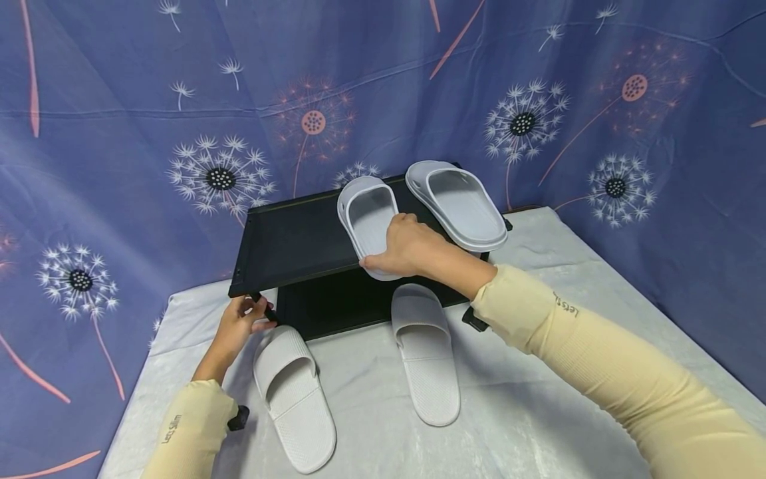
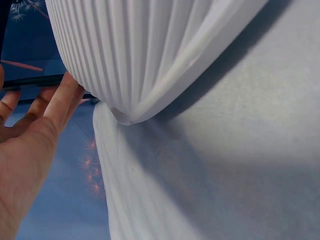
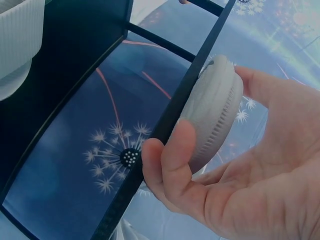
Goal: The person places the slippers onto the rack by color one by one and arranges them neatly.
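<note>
My right hand (image 1: 413, 247) grips the heel end of a pale grey slipper (image 1: 366, 206) whose toe points to the back of a black two-tier shoe rack (image 1: 293, 236). In the right wrist view, the thumb and fingers stand on either side of the slipper's heel (image 3: 215, 112), right at the rack's front edge. My left hand (image 1: 230, 329) holds the rack's front left post, fingers around it. The matching slipper (image 1: 463, 203) rests on the upper shelf to the right. Close by the left hand is a ribbed light slide (image 1: 299, 399), seen in the left wrist view as a ribbed strap (image 2: 130, 50).
A second slide (image 1: 427, 372) lies in front of the rack, its toe near the lower shelf (image 1: 347, 306). Pale cloth (image 1: 371, 426) covers the table. A blue dandelion-print curtain (image 1: 383, 66) hangs close behind the rack.
</note>
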Demonstrator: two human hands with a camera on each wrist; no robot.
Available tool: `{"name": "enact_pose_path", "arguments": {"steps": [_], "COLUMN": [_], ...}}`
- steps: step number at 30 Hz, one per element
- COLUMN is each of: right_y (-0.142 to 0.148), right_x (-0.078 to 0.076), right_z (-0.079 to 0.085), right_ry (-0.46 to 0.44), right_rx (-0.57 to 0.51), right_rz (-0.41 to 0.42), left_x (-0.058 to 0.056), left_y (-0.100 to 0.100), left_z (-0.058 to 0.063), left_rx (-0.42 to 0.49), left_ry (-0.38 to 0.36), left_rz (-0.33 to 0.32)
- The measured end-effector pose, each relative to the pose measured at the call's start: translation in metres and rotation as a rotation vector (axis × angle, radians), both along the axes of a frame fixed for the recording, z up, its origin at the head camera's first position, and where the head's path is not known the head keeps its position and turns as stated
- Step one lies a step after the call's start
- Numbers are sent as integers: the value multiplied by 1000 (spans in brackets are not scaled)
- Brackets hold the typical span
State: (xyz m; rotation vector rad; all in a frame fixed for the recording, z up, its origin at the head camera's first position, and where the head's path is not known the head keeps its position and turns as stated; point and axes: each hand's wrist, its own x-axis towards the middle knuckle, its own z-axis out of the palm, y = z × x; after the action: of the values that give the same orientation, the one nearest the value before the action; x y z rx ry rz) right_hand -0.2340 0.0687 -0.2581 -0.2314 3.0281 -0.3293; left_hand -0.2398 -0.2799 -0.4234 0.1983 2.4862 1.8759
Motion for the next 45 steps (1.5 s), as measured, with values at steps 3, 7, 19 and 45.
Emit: {"name": "enact_pose_path", "arguments": {"steps": [3,7,19,45], "right_y": [0,1,3,17], "right_x": [1,3,11,57], "right_z": [0,1,3,8], "right_ry": [-7,-11,-1,153], "right_rx": [-7,-13,14,-68], "right_rz": [-1,-2,22,36], "left_x": [2,9,15,5], "left_y": [2,8,13,3], "left_z": [4,15,23,6], "left_rx": [8,16,2,-3], "left_ry": [-5,-6,-14,5], "left_rz": [0,-1,-7,-3]}}
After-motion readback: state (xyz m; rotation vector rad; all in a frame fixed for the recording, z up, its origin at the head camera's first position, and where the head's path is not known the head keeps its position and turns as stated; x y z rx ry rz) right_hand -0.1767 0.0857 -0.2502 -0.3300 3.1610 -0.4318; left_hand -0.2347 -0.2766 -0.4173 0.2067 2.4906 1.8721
